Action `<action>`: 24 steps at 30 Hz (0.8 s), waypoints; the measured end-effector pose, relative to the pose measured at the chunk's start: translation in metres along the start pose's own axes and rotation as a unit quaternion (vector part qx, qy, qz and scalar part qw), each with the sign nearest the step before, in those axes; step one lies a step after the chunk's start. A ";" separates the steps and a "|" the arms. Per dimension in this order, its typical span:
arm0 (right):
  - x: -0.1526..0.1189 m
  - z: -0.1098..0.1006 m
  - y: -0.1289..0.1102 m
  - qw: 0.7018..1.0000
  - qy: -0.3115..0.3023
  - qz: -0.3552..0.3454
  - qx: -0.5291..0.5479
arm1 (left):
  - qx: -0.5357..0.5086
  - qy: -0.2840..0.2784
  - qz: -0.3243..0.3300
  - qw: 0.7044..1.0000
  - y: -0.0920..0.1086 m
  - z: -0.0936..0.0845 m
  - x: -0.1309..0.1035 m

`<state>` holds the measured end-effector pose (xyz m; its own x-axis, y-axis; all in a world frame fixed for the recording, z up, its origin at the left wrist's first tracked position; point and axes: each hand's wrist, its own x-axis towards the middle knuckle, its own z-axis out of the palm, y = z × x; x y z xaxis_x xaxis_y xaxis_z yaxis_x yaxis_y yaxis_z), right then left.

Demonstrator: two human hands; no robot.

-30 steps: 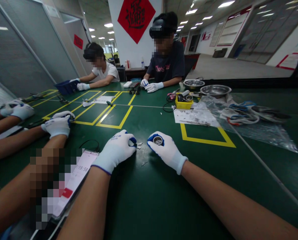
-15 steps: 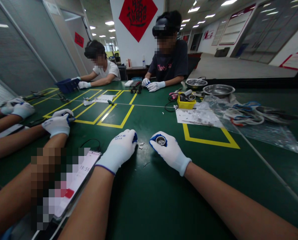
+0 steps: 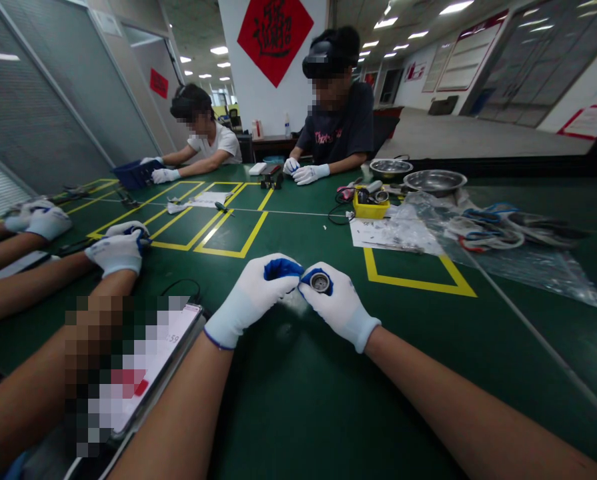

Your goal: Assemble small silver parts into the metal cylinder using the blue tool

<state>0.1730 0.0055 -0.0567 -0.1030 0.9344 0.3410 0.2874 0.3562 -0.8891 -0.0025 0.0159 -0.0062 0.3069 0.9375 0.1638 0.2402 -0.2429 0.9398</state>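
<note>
My right hand (image 3: pixel 342 301), in a white glove with blue palm, is closed around a small round metal cup-like part (image 3: pixel 321 283). The part's open face points up and details show inside it. My left hand (image 3: pixel 258 293), gloved the same way, has its thumb and fingertips pinched together right beside the right hand's fingertips. Whatever that pinch may hold is too small or hidden to make out. The patch of green table (image 3: pixel 283 373) under the left fingers is covered by the hand.
A phone (image 3: pixel 163 367) lies left of my left forearm, near a co-worker's gloved hand (image 3: pixel 115 252). Ahead on the right stand a yellow bin (image 3: pixel 371 211) of parts, metal bowls (image 3: pixel 435 181) and a plastic bag (image 3: pixel 538 273). Two people sit across the table.
My left hand has moved right, its fingertips meeting my right hand's. The several small metal rings seen on the table between the hands are now out of sight. The right hand keeps its hold.
</note>
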 end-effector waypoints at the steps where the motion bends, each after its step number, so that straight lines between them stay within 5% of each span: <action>1: 0.000 0.000 0.000 1.000 0.002 0.000 0.002 | -0.012 0.002 -0.009 1.000 -0.003 0.000 0.001; 17: -0.001 0.002 -0.004 1.000 0.016 -0.002 -0.002 | -0.017 0.039 0.000 0.999 0.006 -0.001 0.001; 24: -0.002 -0.003 -0.005 0.999 -0.036 -0.018 0.003 | 0.022 0.031 0.022 0.999 0.011 0.009 -0.004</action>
<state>0.1746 0.0017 -0.0518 -0.1807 0.9189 0.3507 0.2762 0.3896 -0.8786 0.0070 0.0078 0.0005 0.2605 0.9389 0.2250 0.2676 -0.2942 0.9175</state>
